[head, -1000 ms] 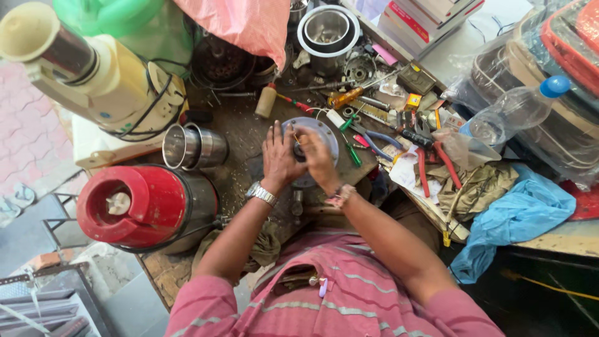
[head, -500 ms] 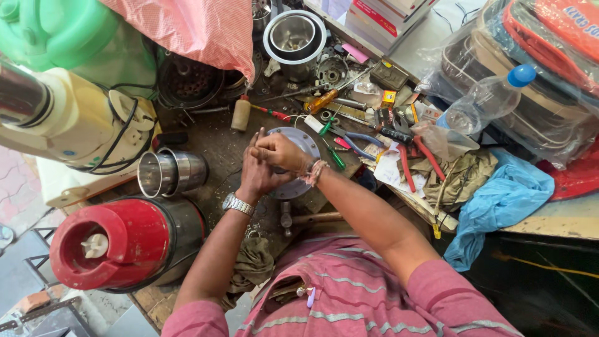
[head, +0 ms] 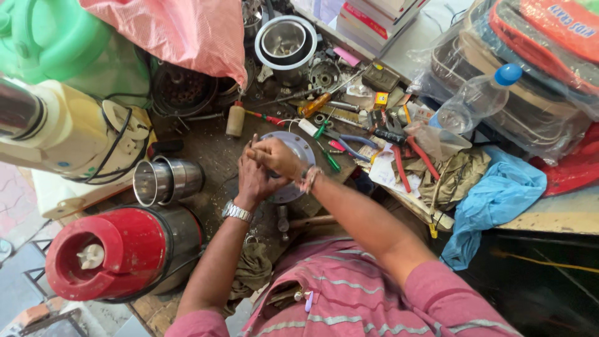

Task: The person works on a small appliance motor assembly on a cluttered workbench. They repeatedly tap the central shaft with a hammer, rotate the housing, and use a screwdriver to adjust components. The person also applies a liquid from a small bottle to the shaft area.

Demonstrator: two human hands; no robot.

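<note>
Both my hands meet over a round grey metal disc that lies on the dirty workbench. My left hand, with a metal watch at the wrist, clasps a small dark part at the disc's middle from the near side. My right hand, with a thread band at the wrist, closes over the same part from above. The part itself is mostly hidden by my fingers.
A red-lidded mixer base and a steel jar stand at left, with a cream appliance behind. Screwdrivers and pliers lie right of the disc. A steel pot, plastic bottle and blue cloth crowd the bench.
My hands have drawn closer together over the disc and turned slightly. The view has shifted so the bench sits further left and lower.
</note>
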